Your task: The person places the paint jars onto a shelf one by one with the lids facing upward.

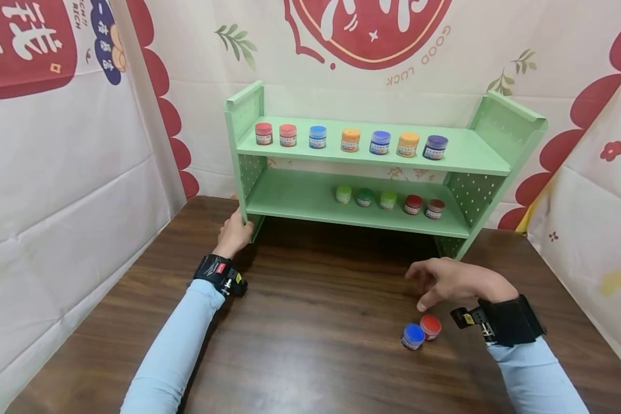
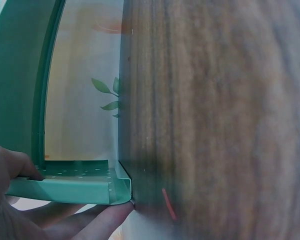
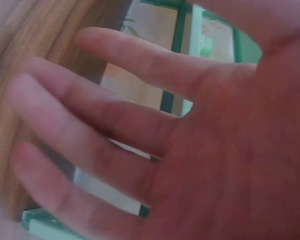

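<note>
A green two-tier shelf rack (image 1: 290, 192) stands on the brown table, with small lidded paint jars on both tiers. At its lower left end my left hand (image 1: 234, 233) grips the side panel. The left wrist view shows the thumb on one side of the panel edge (image 2: 65, 191) and the fingers on the other. My right hand (image 1: 452, 280) hovers over the table in front of the rack, fingers loosely bent and nothing held. Just below it sit a blue-lidded jar (image 1: 413, 336) and a red-lidded jar (image 1: 430, 326), side by side.
On the upper tier stand several jars, among them a red one (image 1: 263, 133), an orange one (image 1: 350, 140) and a dark purple one (image 1: 435, 147). The lower tier holds green jars (image 1: 344, 194) and dark red jars (image 1: 413, 204). Printed cloth (image 1: 207, 126) hangs behind the table (image 1: 310, 322).
</note>
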`<act>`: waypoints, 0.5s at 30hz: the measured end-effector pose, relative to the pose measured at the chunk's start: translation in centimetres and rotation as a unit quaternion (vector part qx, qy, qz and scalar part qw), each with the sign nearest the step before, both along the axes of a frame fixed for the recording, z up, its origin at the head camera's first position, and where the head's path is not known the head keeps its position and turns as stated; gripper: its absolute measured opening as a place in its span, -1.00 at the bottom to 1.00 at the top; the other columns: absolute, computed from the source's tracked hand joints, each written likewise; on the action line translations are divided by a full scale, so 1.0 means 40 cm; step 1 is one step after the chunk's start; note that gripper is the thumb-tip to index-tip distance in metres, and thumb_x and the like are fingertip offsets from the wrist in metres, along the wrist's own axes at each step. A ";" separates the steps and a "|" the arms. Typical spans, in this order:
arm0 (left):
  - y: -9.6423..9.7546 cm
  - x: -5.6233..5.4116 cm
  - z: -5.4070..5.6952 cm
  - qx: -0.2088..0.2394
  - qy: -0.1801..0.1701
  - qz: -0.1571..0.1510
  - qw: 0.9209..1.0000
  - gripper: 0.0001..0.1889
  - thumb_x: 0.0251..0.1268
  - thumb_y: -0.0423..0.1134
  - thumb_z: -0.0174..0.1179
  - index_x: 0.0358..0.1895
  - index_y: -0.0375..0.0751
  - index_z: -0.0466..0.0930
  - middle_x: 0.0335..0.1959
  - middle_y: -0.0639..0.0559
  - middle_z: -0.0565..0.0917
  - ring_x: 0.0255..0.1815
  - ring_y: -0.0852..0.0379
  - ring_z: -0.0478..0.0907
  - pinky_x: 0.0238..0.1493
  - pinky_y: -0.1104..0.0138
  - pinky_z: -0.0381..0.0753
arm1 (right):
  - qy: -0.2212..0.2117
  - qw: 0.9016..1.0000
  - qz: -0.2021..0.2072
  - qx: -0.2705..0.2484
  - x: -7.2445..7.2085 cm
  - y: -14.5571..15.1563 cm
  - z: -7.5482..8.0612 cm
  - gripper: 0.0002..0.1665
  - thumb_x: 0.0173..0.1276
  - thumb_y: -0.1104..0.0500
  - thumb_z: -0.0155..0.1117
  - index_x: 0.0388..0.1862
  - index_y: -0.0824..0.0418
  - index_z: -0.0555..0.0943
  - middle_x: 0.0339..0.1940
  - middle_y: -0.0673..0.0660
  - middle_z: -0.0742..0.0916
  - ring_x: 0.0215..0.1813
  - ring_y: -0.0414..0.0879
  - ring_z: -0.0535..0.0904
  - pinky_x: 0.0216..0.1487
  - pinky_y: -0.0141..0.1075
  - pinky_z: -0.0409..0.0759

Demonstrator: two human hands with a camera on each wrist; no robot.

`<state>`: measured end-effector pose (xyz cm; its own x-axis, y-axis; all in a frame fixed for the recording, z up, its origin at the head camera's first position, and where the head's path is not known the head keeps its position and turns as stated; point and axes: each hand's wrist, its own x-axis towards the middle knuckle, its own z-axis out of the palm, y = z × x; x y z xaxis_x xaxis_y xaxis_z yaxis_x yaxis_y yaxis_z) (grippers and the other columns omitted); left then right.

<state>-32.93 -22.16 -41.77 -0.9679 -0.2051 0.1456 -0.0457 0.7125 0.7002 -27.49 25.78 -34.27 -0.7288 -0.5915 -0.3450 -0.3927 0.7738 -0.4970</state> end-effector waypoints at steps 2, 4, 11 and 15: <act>0.001 -0.002 0.005 -0.004 0.004 -0.001 1.000 -0.62 0.47 -0.18 -0.02 0.29 0.00 0.37 -0.33 -0.14 0.46 -0.24 -0.19 0.51 -0.29 0.07 0.42 | -0.020 1.000 -0.003 0.009 0.000 0.003 -0.002 -0.24 0.10 0.14 0.66 0.26 0.30 0.55 -0.09 0.15 0.72 -0.08 -0.06 0.60 -0.11 -0.19 0.61; 0.001 -0.004 0.006 -0.012 0.006 -0.002 1.000 -0.62 0.46 -0.17 -0.03 0.30 -0.01 0.37 -0.32 -0.14 0.47 -0.23 -0.19 0.51 -0.28 0.06 0.44 | -0.030 0.999 -0.003 0.015 0.000 0.005 -0.005 -0.24 0.08 0.17 0.67 0.24 0.30 0.55 -0.10 0.16 0.71 -0.08 -0.05 0.59 -0.11 -0.19 0.61; 0.001 0.002 0.003 -0.008 0.007 -0.003 1.000 -0.63 0.46 -0.16 -0.03 0.27 -0.06 0.42 -0.19 -0.21 0.55 -0.19 -0.20 0.51 -0.23 0.02 0.46 | -0.059 0.998 0.006 0.024 -0.002 -0.005 -0.020 -0.37 0.05 0.29 0.63 0.12 0.25 0.60 -0.20 0.14 0.71 -0.17 -0.08 0.59 -0.20 -0.22 0.59; 0.004 0.004 0.003 -0.008 0.004 0.000 1.000 -0.61 0.47 -0.14 -0.03 0.29 -0.04 0.42 -0.03 -0.26 0.61 -0.12 -0.23 0.53 -0.16 -0.07 0.51 | -0.070 0.997 0.002 0.024 -0.003 -0.007 -0.027 -0.45 0.05 0.33 0.60 0.04 0.24 0.60 -0.24 0.13 0.70 -0.19 -0.08 0.59 -0.22 -0.23 0.58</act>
